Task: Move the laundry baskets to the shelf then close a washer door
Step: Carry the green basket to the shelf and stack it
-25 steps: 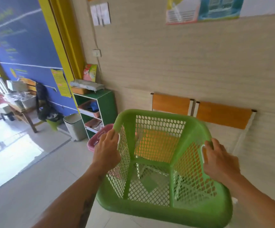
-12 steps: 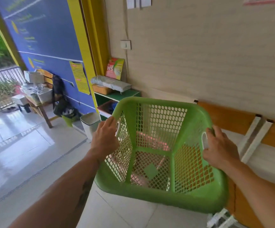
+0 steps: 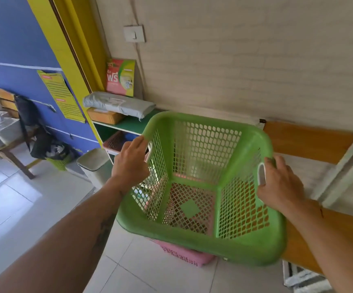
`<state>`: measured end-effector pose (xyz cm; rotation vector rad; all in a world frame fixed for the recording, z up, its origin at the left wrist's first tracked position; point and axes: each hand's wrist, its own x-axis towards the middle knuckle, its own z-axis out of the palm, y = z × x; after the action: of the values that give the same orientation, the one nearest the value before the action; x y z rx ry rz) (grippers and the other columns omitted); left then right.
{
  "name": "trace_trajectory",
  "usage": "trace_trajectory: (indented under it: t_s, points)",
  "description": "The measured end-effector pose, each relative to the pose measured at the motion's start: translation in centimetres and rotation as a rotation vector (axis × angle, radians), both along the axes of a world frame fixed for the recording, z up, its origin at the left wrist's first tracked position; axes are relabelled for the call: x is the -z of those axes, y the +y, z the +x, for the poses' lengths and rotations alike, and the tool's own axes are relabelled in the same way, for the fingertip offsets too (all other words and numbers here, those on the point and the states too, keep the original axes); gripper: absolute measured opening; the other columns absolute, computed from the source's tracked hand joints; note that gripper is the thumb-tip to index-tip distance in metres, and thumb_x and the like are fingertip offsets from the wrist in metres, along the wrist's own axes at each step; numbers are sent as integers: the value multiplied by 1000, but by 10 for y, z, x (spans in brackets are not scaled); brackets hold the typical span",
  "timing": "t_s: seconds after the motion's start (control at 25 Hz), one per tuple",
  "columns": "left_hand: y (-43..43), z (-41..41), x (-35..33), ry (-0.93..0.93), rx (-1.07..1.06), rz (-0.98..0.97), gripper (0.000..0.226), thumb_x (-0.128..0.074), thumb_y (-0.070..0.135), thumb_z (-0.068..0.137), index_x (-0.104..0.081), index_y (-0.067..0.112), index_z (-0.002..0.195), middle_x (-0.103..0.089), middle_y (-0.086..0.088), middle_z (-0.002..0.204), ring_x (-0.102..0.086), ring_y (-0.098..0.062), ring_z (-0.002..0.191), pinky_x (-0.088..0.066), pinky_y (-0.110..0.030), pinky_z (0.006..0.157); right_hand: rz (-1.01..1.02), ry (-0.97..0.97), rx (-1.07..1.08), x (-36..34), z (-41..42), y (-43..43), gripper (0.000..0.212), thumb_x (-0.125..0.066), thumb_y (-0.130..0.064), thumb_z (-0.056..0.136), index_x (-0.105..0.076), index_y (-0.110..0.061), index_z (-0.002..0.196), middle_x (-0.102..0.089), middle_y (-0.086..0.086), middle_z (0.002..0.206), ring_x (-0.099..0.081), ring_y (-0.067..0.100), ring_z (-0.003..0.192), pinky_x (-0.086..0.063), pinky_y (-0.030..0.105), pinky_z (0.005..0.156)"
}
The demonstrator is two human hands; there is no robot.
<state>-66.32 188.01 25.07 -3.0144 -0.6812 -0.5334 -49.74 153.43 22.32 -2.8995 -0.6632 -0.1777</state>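
Note:
I hold an empty green mesh laundry basket (image 3: 203,187) in the air in front of me. My left hand (image 3: 131,163) grips its left handle and my right hand (image 3: 281,185) grips its right handle. Directly below it a pink laundry basket (image 3: 184,253) stands on the floor, mostly hidden by the green one. The green shelf (image 3: 129,124) stands against the wall just beyond and left of the baskets. No washer is in view.
The shelf top carries a grey parcel (image 3: 118,103), a brown box (image 3: 104,116) and a red-green carton (image 3: 120,77). A white bin (image 3: 94,163) stands left of the shelf. An orange bench (image 3: 310,140) runs along the wall at right. Tiled floor lies open at left.
I have moved forward and left with the green basket, and it now hangs lower, over the pink basket beside the shelf. Both hands keep their grip.

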Motion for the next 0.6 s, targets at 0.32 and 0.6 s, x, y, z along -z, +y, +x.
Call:
trace_trajectory:
  t_s: [0.32,0.6]
  points:
    - [82,61,66,97,41,-106,75,-61,8,71,-39,20,141,-42,9,139,-45,-19,119,-54,-47,84,70,163,64,75,47,81,89,-81,-8,61,-38,-6,140,-34,13,139,-48,34,113,-51,41,82]
    - [145,128,213,216,203,-188,84,-59,-9,63,-39,6,144,-39,-11,146,-40,-35,125,-51,-50,94,-23,303,212,205,68,129,101,-81,-5,61,-27,-13,145,-16,11,154,-44,34,123,-58,31,69]
